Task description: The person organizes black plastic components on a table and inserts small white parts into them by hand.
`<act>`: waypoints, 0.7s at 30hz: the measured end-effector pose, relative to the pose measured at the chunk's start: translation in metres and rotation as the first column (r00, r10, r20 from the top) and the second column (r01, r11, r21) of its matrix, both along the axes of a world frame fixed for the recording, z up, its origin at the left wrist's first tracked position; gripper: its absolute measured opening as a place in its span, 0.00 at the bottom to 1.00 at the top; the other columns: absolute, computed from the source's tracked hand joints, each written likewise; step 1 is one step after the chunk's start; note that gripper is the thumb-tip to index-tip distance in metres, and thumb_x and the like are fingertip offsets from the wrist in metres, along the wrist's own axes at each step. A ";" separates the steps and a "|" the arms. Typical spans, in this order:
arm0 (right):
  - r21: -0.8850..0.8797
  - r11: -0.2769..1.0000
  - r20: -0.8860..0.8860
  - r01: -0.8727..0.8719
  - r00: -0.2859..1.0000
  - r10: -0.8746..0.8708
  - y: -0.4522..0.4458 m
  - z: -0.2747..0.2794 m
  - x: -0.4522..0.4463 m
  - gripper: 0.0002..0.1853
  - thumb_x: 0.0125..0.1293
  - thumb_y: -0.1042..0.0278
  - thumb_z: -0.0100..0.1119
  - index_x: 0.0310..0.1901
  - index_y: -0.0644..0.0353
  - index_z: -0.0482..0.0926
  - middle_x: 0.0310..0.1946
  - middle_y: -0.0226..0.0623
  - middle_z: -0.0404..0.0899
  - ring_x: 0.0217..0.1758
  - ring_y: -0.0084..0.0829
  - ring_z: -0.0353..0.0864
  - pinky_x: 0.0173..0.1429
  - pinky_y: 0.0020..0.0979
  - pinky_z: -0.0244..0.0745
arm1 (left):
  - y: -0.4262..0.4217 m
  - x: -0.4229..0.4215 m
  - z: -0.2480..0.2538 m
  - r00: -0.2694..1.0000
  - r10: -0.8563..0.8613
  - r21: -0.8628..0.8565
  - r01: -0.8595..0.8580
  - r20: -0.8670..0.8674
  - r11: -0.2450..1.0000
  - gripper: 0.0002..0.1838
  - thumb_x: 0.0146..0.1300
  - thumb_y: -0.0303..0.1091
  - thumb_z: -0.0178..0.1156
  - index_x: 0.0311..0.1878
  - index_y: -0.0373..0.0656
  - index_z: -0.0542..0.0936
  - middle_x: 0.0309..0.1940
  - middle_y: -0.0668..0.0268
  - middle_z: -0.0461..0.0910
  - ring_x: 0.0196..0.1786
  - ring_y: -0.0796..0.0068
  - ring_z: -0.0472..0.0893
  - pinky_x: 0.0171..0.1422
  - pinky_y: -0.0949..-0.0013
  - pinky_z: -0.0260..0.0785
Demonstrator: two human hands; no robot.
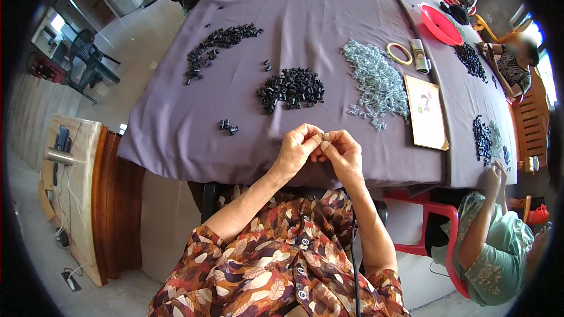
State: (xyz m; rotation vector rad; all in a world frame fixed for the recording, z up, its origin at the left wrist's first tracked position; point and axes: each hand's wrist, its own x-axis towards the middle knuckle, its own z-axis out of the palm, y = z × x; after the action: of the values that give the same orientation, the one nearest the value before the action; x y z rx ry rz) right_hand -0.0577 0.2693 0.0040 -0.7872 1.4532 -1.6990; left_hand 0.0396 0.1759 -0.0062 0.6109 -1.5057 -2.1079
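My left hand and my right hand meet above the near edge of the purple-grey tablecloth. Their fingertips are pinched together, and whatever is between them is too small and hidden to make out. Just beyond lies a pile of small black plastic parts. To its right spreads a heap of small clear plastic parts. A few loose black pieces sit left of my hands, and another scattered black pile lies farther back on the left.
A cream-coloured board, a tape roll and a can-like cylinder lie right of the clear heap. Beyond stands a red basin. Other people sit around the table, one on a red chair at my right. A wooden cabinet stands left.
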 end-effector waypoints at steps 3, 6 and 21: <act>0.005 1.000 0.024 -0.011 1.000 0.011 0.001 0.005 -0.001 0.02 0.61 0.78 0.52 0.35 0.66 0.71 0.25 0.32 0.76 0.27 0.20 0.77 0.32 0.20 0.73 | -0.001 0.000 -0.001 0.999 -0.034 0.013 0.034 -0.008 0.999 0.03 0.65 0.26 0.50 0.37 0.38 0.72 0.25 0.69 0.74 0.24 0.84 0.72 0.28 0.81 0.67; -0.017 1.000 0.082 0.014 0.997 -0.013 0.001 -0.002 -0.005 0.02 0.60 0.78 0.52 0.35 0.66 0.71 0.25 0.32 0.76 0.27 0.20 0.76 0.32 0.21 0.73 | 0.000 0.002 0.004 0.998 -0.056 0.009 0.056 -0.011 0.998 0.03 0.65 0.26 0.50 0.37 0.38 0.72 0.26 0.68 0.75 0.26 0.83 0.74 0.29 0.80 0.67; 0.012 0.997 -0.091 0.072 0.993 -0.071 0.001 -0.004 -0.005 0.02 0.60 0.80 0.51 0.34 0.66 0.71 0.23 0.31 0.75 0.27 0.18 0.75 0.33 0.20 0.73 | 0.004 -0.001 0.003 0.999 0.020 -0.001 -0.020 0.025 1.000 0.05 0.64 0.28 0.53 0.35 0.37 0.73 0.23 0.68 0.75 0.23 0.83 0.73 0.26 0.80 0.67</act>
State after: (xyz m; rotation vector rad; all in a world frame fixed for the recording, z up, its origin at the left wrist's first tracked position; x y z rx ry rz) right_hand -0.0626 0.2701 -0.0002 -0.8223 1.5705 -1.7231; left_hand 0.0384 0.1799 -0.0030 0.6520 -1.5077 -2.0924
